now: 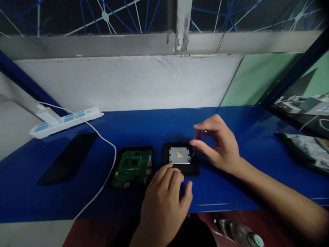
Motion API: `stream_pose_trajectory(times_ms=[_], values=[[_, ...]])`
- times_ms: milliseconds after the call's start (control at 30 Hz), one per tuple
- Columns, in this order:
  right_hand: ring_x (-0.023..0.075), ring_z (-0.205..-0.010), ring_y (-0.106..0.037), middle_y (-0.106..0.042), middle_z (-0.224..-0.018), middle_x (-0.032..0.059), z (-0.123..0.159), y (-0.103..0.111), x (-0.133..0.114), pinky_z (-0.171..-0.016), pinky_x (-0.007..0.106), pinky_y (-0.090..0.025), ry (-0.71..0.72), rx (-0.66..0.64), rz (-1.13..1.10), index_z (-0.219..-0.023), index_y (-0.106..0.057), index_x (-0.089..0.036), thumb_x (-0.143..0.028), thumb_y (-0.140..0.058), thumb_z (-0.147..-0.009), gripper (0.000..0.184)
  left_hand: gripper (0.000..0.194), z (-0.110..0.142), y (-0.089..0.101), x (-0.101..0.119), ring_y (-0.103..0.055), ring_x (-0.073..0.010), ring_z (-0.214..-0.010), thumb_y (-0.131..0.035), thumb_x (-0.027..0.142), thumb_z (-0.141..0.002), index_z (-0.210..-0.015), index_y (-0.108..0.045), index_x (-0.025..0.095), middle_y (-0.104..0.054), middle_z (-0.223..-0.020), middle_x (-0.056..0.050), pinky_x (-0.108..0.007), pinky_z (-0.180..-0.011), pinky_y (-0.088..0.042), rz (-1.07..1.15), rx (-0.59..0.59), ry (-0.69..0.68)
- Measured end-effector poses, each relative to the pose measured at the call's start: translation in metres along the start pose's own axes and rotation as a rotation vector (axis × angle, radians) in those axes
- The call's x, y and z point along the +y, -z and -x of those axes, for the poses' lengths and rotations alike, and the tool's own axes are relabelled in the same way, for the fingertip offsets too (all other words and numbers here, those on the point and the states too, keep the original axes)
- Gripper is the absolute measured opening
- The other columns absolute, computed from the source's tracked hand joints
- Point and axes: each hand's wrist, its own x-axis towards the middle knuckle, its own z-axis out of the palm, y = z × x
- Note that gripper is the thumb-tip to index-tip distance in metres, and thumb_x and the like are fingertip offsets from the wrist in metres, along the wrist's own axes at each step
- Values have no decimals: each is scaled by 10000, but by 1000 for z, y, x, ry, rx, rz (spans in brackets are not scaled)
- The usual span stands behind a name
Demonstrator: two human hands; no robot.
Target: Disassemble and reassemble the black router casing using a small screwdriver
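Observation:
My right hand (221,144) pinches the purple, see-through handle of a small screwdriver (202,135) between thumb and fingers. The shaft slants down to the right edge of a silver metal plate (174,158), which has a small tan square pad (179,154) in its middle. That plate sits in a black plastic cover (196,169) lying on the blue table. At the cover's near left edge rests my left hand (166,192), fingers stretched forward and thumb apart. Left of it lies a green circuit board (133,168) in a black case.
A black phone-like slab (68,159) lies at the left on the blue table (144,123). Behind it stands a white power strip (68,121) with a plugged-in adapter; a white cable (113,147) runs across the table. A shiny package (305,152) lies at the right, and a plastic bottle (240,233) is below the front edge.

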Motion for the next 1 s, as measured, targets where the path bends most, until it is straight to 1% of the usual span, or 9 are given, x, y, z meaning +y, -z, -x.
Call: stream_pose_trajectory(times_ms=[100, 200, 333, 433, 500, 633, 733, 833, 1000], values=[[181, -879, -670, -629, -1071, 73, -1, 2, -4, -722, 362, -580, -4, -48, -3, -1284, -595, -246, -176, -584, -941, 351, 89, 0, 0, 1, -676, -284, -1010, -540, 168, -947, -861, -524, 187, -662, -841, -58, -454, -841, -604, 5, 2, 1], [181, -949, -683, -656, -1174, 95, -4, 4, -11, -807, 391, -574, 15, -99, 9, -1393, -524, -241, -133, -437, -988, 428, 92, 0, -1, 0, -662, -284, -1011, -538, 175, -949, -859, -525, 185, -655, -848, -59, -464, -855, -593, 15, -19, 2], [165, -893, -658, -690, -1023, 59, -7, 4, -12, -792, 362, -552, 49, -97, 56, -1420, -501, -234, -99, -507, -959, 480, 54, -1, -1, -1, -640, -284, -1016, -555, 177, -938, -884, -546, 183, -665, -932, -71, -474, -868, -575, 23, -49, 5], [153, -772, -605, -639, -883, 22, -7, 4, -7, -715, 340, -528, 73, -69, 96, -1316, -585, -236, -159, -651, -908, 421, 22, -2, 0, -1, -628, -283, -1008, -559, 184, -931, -916, -574, 182, -668, -1008, -81, -478, -857, -568, 20, -77, 22], [153, -742, -581, -610, -850, 15, -6, 4, -6, -684, 332, -516, 89, -53, 107, -1244, -621, -228, -204, -709, -876, 379, 51, -2, 1, 0, -624, -284, -1003, -551, 189, -932, -956, -596, 179, -668, -1050, -89, -483, -849, -565, 5, -97, 32], [180, -865, -637, -658, -988, 75, -6, 4, -8, -758, 363, -537, 71, -55, 76, -1215, -632, -190, -194, -590, -941, 277, 178, -2, 2, 0, -610, -296, -1057, -560, 211, -933, -1097, -621, 177, -663, -1188, -100, -494, -886, -550, -29, -141, 36], [194, -1002, -673, -690, -1127, 99, -6, 4, -9, -833, 384, -554, 20, -76, 37, -1322, -581, -190, -140, -479, -974, 366, 256, -1, 1, -1, -602, -298, -1094, -585, 221, -926, -1177, -618, 186, -661, -1252, -82, -497, -919, -537, -44, -168, 20], [176, -995, -695, -712, -1171, 86, -5, 3, -9, -851, 379, -567, 6, -84, 29, -1423, -501, -205, -101, -466, -968, 468, 292, -1, 1, -1, -604, -298, -1092, -593, 222, -919, -1209, -614, 189, -666, -1268, -71, -506, -914, -537, -59, -182, 16], [154, -933, -703, -724, -1151, 82, -4, 4, -14, -825, 348, -580, 39, -90, 26, -1451, -482, -204, -71, -489, -942, 526, 299, -2, 2, 0, -602, -292, -1093, -601, 224, -918, -1213, -615, 183, -670, -1264, -67, -496, -913, -539, -64, -191, 27]])
